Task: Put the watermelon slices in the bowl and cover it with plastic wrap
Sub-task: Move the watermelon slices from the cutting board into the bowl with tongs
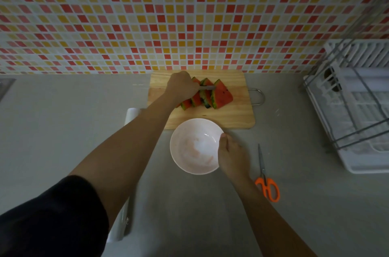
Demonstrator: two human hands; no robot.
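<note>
Two Hands at Work Over Watermelon and Bowl

Several watermelon slices (207, 93) are standing in a row on the wooden cutting board (231, 113), rinds down and to the left, red flesh facing right. The left hand (182, 86) is reaching across the board and closing its fingers around something thin and metallic that is lying across the slices; what the item is cannot be told for sure. The hand is covering the leftmost slices.

Just in front of the board, a pale pink bowl (189, 147) is sitting on the grey counter (63, 120), holding no fruit, only faint pinkish smears inside. The right hand (230, 154) is gripping the bowl's right rim, thumb at the edge and fingers curled around the outside.

Orange-handled scissors (266, 181) are lying to the right of the bowl, well apart from it. A white dish rack (357, 109) is standing at the far right. A white object is peeking out from under the left forearm.
</note>
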